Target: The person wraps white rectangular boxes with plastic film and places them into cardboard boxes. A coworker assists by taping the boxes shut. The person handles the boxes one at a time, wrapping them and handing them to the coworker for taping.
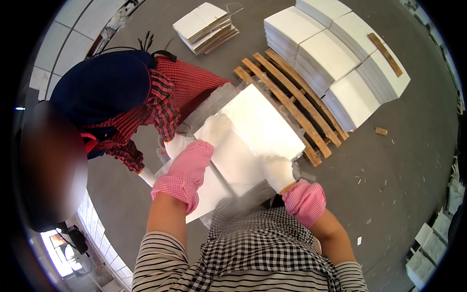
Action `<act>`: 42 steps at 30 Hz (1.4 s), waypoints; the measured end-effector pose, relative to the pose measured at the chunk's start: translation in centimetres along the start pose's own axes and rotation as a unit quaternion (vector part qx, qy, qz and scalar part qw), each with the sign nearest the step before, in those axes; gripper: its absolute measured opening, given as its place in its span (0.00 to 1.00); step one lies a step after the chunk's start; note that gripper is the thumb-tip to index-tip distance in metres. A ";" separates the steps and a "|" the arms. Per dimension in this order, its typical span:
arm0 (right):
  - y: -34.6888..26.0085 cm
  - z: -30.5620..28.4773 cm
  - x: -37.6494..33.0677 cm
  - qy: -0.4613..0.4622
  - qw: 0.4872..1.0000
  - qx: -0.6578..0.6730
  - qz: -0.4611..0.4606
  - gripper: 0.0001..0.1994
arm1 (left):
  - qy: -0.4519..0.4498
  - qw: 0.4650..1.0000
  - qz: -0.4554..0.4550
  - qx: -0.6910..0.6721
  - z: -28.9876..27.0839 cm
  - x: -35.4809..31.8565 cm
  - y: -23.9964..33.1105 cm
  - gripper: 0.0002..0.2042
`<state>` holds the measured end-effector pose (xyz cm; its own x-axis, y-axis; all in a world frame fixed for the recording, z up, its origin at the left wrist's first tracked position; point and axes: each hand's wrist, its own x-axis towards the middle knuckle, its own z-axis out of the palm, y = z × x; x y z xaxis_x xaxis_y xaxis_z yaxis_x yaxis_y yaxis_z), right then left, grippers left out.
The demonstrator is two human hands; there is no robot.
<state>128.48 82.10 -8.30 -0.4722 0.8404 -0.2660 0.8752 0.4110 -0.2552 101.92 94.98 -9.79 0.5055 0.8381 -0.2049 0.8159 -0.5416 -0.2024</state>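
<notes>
A large white board (255, 119) lies in front of me, glaring brightly in places. My left hand (217, 130), in a white knit glove below a pink checked sleeve cover, is closed at its left edge. On the opposite edge, my right hand (278, 173) is closed too, gloved and covered the same way. Glare and blur hide most of the fingertips. A second white board (202, 194) lies nearer on the left, with a dark gap between the two. The co-worker's gloved hands (178, 145) are beside that board's left side.
A co-worker in a red checked shirt (163, 104) bends over from the left. Beyond the boards is a wooden pallet (292, 104), with tall stacks of white sheets (323, 53) behind it. A smaller stack of flat boards (202, 22) sits farther back. Scraps lie on the grey floor (379, 185).
</notes>
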 end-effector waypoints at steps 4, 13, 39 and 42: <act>-2.7 0.2 -0.3 -0.033 0.997 0.057 -0.039 0.09 | 0.034 0.995 -0.059 -0.072 4.1 -5.2 -0.1 0.05; -8.4 6.4 0.4 -0.128 0.975 0.178 -0.038 0.17 | 0.049 0.957 -0.176 -0.225 6.9 -9.7 -0.5 0.07; -6.8 5.1 12.9 0.178 0.923 0.153 -0.304 0.17 | 0.059 0.813 -0.560 -0.149 11.5 -8.9 10.8 0.35; -4.3 6.5 16.7 0.232 0.925 0.040 -0.298 0.19 | 0.094 0.808 -0.559 -0.160 10.6 -8.9 10.8 0.35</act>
<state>116.15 92.06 -17.71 -0.7564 0.5419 0.3663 0.4545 0.8382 -0.3014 103.30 81.00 -20.34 -0.5877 0.8040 0.0901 0.8085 0.5793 0.1040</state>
